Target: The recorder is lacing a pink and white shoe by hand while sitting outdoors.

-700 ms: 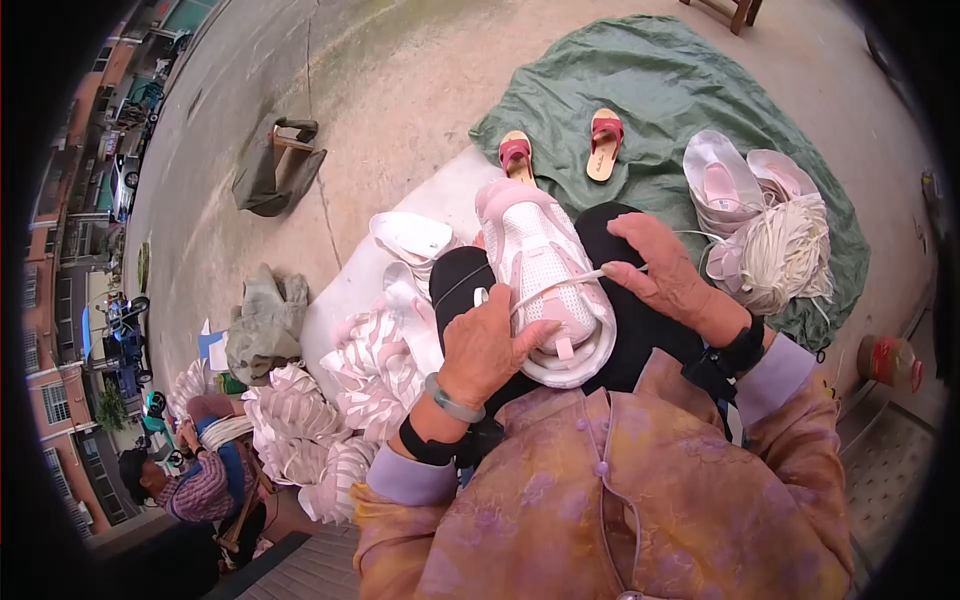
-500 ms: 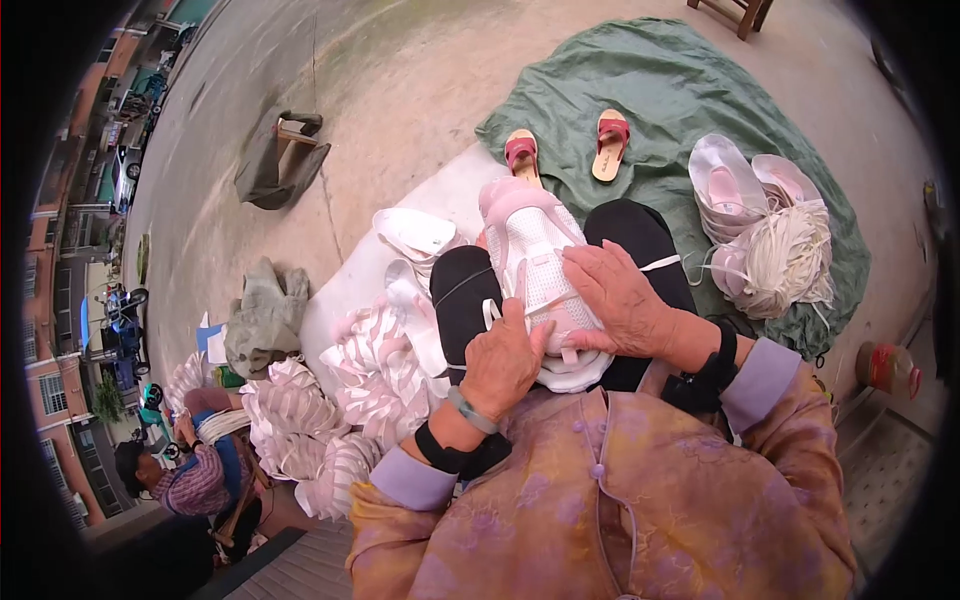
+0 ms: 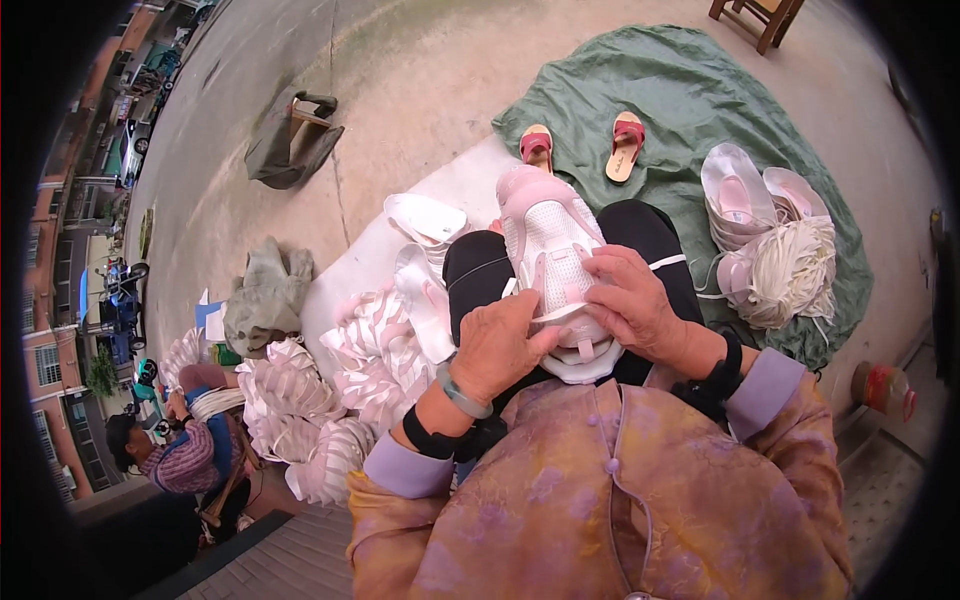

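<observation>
A white and pink shoe upper [image 3: 548,225] lies over my lap between my black-clad knees, its rounded toe pointing away from me. A thin white shoelace [image 3: 562,313] crosses its opening. On the left side, my left hand [image 3: 498,345] is closed at the lace, its thumb against the upper's near part. My right hand [image 3: 640,305] grips the upper's right edge with bent fingers, beside the lace holes. What lies under the fingertips of both hands is partly hidden. A white lace bundle is tied to stacked uppers [image 3: 738,195] at my right.
Piles of pink and white uppers [image 3: 375,345] lie at my left on a pale sheet [image 3: 345,245]. Red sandals [image 3: 625,147] stand ahead on a green cloth [image 3: 580,85]. A plastic jar [image 3: 883,390] is at the right. Another person [image 3: 185,445] sits far left.
My left hand has moved slightly down, with its fingers now lower over the upper. My right fingers have curled inward from lying flatter on it. The whole view has shifted a little.
</observation>
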### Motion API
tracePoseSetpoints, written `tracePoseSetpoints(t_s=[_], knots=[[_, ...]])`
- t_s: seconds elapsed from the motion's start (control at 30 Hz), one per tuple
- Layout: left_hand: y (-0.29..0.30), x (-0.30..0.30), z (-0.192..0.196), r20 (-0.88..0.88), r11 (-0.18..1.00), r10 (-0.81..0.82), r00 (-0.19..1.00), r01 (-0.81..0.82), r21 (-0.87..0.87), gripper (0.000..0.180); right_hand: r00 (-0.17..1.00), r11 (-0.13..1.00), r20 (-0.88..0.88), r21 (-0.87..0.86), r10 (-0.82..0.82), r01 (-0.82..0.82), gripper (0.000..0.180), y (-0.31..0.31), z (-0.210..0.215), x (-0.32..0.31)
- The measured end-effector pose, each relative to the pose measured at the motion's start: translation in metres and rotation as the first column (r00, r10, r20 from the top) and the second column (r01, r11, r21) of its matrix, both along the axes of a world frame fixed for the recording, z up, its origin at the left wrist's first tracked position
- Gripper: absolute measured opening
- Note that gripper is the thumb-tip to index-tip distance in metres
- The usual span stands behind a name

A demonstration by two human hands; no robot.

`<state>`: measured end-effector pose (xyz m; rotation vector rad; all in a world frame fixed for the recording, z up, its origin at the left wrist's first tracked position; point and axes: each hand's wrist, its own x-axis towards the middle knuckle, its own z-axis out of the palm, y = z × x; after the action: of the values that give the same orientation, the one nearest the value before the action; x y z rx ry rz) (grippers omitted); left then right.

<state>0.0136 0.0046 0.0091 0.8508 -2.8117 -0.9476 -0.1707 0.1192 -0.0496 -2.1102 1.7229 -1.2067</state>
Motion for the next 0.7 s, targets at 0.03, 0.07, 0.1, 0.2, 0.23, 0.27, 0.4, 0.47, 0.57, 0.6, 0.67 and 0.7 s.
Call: tracePoseSetpoints(t_s=[0.03, 0.07, 0.1, 0.2, 0.23, 0.27, 0.4, 0.47, 0.57, 0.6, 0.67, 0.7], knots=[[-0.003, -0.002, 0.007, -0.031, 1.000, -0.012, 0.999, 0.013, 0.009, 0.026, 0.997, 1.000, 0.083, -0.027, -0.001, 0.004, 0.032, -0.002, 0.000, 0.001], [-0.006, -0.002, 0.010, -0.062, 1.000, -0.025, 0.998, 0.026, 0.017, 0.020, 0.986, 0.999, 0.166, -0.054, -0.001, 0.010, 0.026, -0.003, 0.000, 0.001], [-0.010, -0.001, 0.009, -0.061, 1.000, -0.020, 0.998, 0.021, 0.018, 0.020, 0.985, 0.999, 0.174, -0.042, -0.001, 0.008, 0.018, -0.003, 0.005, -0.001], [-0.020, 0.002, 0.008, -0.204, 0.998, -0.037, 0.978, 0.027, -0.048, 0.010, 0.980, 0.993, 0.163, 0.033, -0.117, 0.113, 0.010, 0.006, 0.004, -0.028], [-0.022, 0.004, 0.010, -0.181, 0.999, 0.018, 0.983, -0.010, 0.042, 0.010, 0.966, 0.984, 0.191, 0.075, -0.173, 0.162, 0.007, 0.010, 0.001, -0.040], [-0.024, 0.005, 0.010, -0.152, 0.990, 0.070, 0.986, -0.050, 0.131, 0.010, 0.949, 0.971, 0.216, 0.119, -0.230, 0.208, 0.005, 0.015, -0.002, -0.053], [-0.026, 0.009, 0.003, -0.136, 0.980, 0.099, 0.986, -0.073, 0.184, 0.011, 0.927, 0.929, 0.114, 0.148, -0.356, 0.339, 0.004, 0.032, -0.019, -0.091], [-0.024, 0.007, -0.001, -0.175, 0.991, 0.042, 0.984, -0.019, 0.132, 0.007, 0.918, 0.904, -0.020, 0.167, -0.395, 0.393, 0.004, 0.037, -0.026, -0.102], [-0.018, -0.004, -0.005, -0.239, 0.992, 0.025, 0.971, 0.005, 0.124, 0.006, 0.921, 0.909, -0.142, 0.168, -0.362, 0.382, 0.020, 0.035, -0.027, -0.101], [-0.016, -0.009, -0.003, -0.237, 0.992, 0.022, 0.971, 0.008, 0.124, 0.006, 0.917, 0.928, -0.236, 0.114, -0.322, 0.355, 0.028, 0.030, -0.022, -0.095], [-0.009, -0.017, -0.003, -0.293, 0.996, -0.049, 0.955, 0.067, 0.054, 0.005, 0.944, 0.951, -0.164, 0.066, -0.288, 0.302, 0.042, 0.011, 0.003, -0.068], [-0.006, -0.021, -0.005, -0.341, 0.996, -0.071, 0.937, 0.086, 0.029, 0.005, 0.980, 0.977, -0.065, 0.092, -0.188, 0.193, 0.048, 0.001, 0.020, -0.055]])
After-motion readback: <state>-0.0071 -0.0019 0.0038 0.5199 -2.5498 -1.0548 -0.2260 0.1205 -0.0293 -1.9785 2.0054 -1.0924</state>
